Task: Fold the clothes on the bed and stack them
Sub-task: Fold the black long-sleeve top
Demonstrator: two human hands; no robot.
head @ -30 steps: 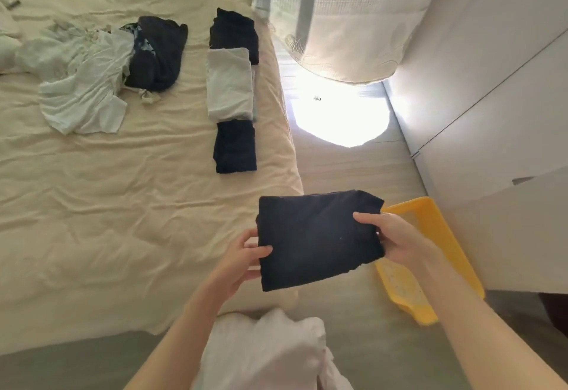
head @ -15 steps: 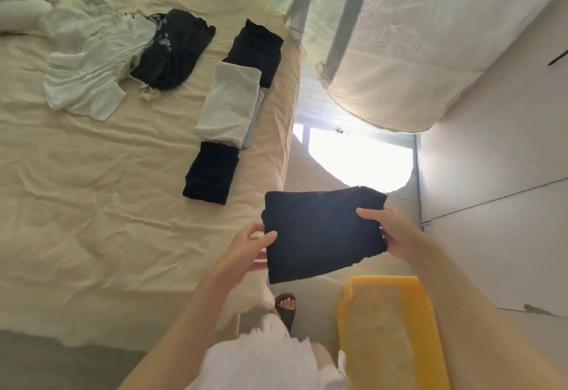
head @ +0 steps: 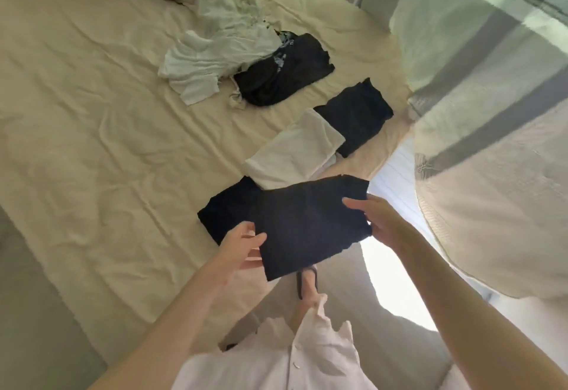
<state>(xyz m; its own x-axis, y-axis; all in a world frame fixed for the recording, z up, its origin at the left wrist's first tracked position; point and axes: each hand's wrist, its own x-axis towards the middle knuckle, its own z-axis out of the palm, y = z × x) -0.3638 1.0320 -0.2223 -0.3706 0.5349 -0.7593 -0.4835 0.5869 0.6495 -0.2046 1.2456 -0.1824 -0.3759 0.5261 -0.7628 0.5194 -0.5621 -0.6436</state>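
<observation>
Both hands, left hand [head: 242, 246] and right hand [head: 373, 220], grip the folded dark garment [head: 310, 223], now carried over the bed's [head: 92, 143] folded row, ready for stacking.

The folded black cloth garment [head: 310, 223] looks matt and soft, its lower edge a little frayed. The cream cotton-like bed sheet [head: 101, 149] is creased and matt. The folded white cloth piece [head: 295, 153] looks smooth; the sheer pale curtain [head: 479, 60] is thin and woven.
</observation>
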